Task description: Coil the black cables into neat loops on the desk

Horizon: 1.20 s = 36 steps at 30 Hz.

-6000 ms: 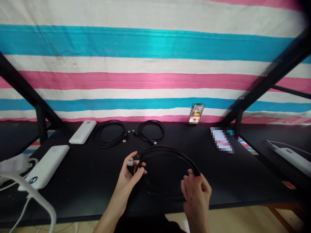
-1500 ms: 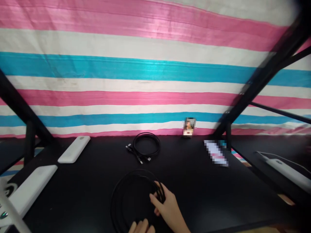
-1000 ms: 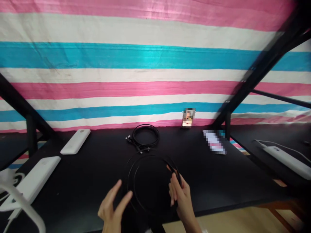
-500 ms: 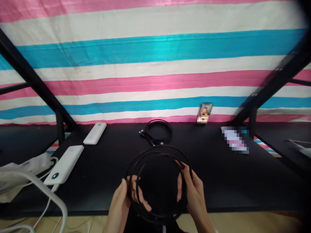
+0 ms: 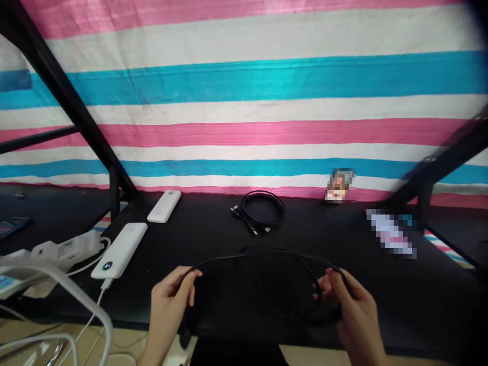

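Observation:
Both my hands hold one black cable above the near edge of the black table. My left hand pinches its left end, and the cable arcs over to my right hand. My right hand is closed round the remaining loops of the coil. A second black cable lies coiled at the back of the table.
Two white power banks lie at the table's left. A white power strip with white cords sits further left. A blurred card and blurred packet are at the back right. Black frame bars cross both sides before a striped cloth.
The round coil held between my hands half a second ago has been pulled apart into a wide arc as my hands spread outward. The view has shifted left.

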### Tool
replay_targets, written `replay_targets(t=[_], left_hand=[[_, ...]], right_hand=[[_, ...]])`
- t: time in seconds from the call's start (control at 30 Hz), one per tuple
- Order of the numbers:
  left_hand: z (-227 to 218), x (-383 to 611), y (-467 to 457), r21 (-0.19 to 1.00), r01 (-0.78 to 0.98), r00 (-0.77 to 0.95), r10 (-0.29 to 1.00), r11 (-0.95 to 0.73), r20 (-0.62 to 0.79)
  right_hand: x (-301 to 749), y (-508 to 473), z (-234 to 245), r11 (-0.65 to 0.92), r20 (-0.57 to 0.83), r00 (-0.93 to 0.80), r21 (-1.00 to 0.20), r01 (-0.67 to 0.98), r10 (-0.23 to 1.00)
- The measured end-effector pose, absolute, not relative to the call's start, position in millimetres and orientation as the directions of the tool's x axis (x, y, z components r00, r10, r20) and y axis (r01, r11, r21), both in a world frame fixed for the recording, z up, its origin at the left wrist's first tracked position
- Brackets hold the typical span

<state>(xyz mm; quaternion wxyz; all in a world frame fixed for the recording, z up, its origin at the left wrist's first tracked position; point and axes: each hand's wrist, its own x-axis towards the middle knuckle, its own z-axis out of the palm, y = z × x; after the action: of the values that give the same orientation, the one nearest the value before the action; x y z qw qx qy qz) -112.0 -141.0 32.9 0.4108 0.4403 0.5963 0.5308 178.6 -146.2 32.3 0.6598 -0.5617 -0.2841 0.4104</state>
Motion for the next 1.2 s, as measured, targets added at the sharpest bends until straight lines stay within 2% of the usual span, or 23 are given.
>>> replay_targets(t=[0.07, 0.23, 0.33, 0.53, 0.63, 0.77, 0.9, 0.97, 1.03, 1.2], left_hand=[[31, -114, -138, 0.998, 0.027, -0.372, 0.928, 0.049, -0.036], [28, -112, -128, 0.950, -0.313, -0.457, 0.874, 0.013, -0.163], [24, -119, -126, 0.914, -0.401, -0.537, 0.823, -0.057, -0.184], [19, -135, -127, 0.932, -0.338, -0.651, 0.748, -0.135, -0.128], [18, -141, -123, 0.911, -0.384, -0.668, 0.726, -0.148, -0.163], [18, -153, -118, 0.862, -0.499, -0.638, 0.713, -0.094, -0.292], [16, -158, -122, 0.910, -0.407, -0.666, 0.708, -0.080, -0.236], [17, -155, -125, 0.923, -0.377, -0.663, 0.717, -0.073, -0.215], [18, -149, -126, 0.929, -0.364, -0.662, 0.719, -0.062, -0.212], [24, -142, -122, 0.953, -0.275, -0.664, 0.742, -0.130, -0.091]], right_hand=[[182, -147, 30, 0.010, -0.108, 0.455, -0.968, -0.250, 0.884], [180, -145, 29, -0.026, -0.194, 0.358, -0.905, -0.426, 0.913], [183, -144, 29, -0.007, -0.181, 0.333, -0.886, -0.464, 0.925], [215, -146, 28, 0.091, -0.167, 0.532, -0.900, -0.426, 0.830], [233, -151, 29, 0.127, -0.175, 0.648, -0.912, -0.391, 0.741], [247, -160, 37, 0.220, -0.062, 0.760, -0.939, -0.264, 0.647], [255, -167, 45, 0.422, 0.024, 0.838, -0.872, -0.249, 0.544], [255, -170, 49, 0.449, 0.010, 0.835, -0.847, -0.285, 0.550], [252, -171, 54, 0.411, 0.002, 0.811, -0.863, -0.294, 0.585], [235, -174, 72, 0.337, 0.119, 0.769, -0.932, -0.132, 0.629]])
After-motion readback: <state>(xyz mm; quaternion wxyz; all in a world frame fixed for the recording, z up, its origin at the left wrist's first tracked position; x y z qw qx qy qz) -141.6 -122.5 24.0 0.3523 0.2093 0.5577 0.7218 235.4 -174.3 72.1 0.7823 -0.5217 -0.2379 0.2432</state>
